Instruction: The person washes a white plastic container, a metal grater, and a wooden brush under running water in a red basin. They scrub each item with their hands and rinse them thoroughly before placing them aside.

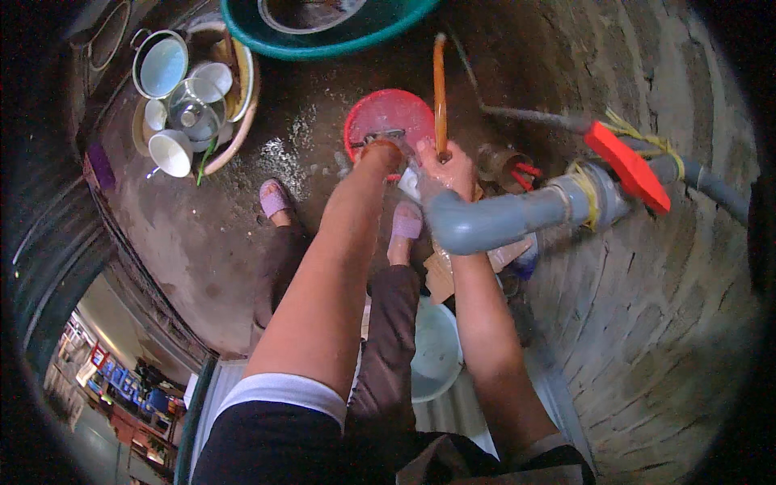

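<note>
A red round basin (404, 109) stands on the wet floor ahead of me. Over its near side reaches my left hand (383, 151), its fingers hidden from view beside a dark, narrow object (381, 136) that I cannot make out. To the right, my right hand (453, 170) is closed round the near end of a long orange-brown stick (440, 89), which points away from me. The grey pipe elbow (461, 222) hangs above my right wrist, partly covering it. Water seems to run from its mouth between my hands. A small white piece (411, 184) shows there too.
A red-handled valve (626, 166) sits on the grey pipe at right, near a rough wall (679, 323). Far left, a wide tub (252, 105) holds bowls, cups and a clear lid. A green tub (323, 52) stands beyond, a pale basin (436, 356) near my legs.
</note>
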The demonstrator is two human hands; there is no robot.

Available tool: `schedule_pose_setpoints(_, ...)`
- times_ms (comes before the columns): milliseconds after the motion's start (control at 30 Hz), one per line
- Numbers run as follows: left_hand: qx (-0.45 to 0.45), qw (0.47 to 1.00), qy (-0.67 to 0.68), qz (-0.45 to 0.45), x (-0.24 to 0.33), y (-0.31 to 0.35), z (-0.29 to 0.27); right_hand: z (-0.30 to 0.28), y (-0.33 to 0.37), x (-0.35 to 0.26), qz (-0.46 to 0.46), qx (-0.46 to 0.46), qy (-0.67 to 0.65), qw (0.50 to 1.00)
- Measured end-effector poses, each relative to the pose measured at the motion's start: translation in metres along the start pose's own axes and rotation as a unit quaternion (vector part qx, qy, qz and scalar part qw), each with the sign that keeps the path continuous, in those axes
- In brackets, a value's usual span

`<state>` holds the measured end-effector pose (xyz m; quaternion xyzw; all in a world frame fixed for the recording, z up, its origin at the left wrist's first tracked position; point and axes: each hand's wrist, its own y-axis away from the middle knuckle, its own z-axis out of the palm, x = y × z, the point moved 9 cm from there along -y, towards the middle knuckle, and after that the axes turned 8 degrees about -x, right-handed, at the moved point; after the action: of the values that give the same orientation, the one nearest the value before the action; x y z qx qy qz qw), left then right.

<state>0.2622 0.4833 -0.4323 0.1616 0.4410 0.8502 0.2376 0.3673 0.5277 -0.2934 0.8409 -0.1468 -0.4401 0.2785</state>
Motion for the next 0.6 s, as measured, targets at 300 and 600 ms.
schedule_pose_setpoints(300, 0.026, 0.994, -0.073, -0.076, -0.023, 0.041, -0.002, 0.007, 0.059, -0.119, -0.145, 0.004, 0.161, 0.976)
schedule_pose_setpoints(600, -0.006, 0.974, -0.158, -0.165, -0.046, 0.084, 0.061, 0.015, 0.147, -0.163, -0.026, -0.123, 0.273, 0.954)
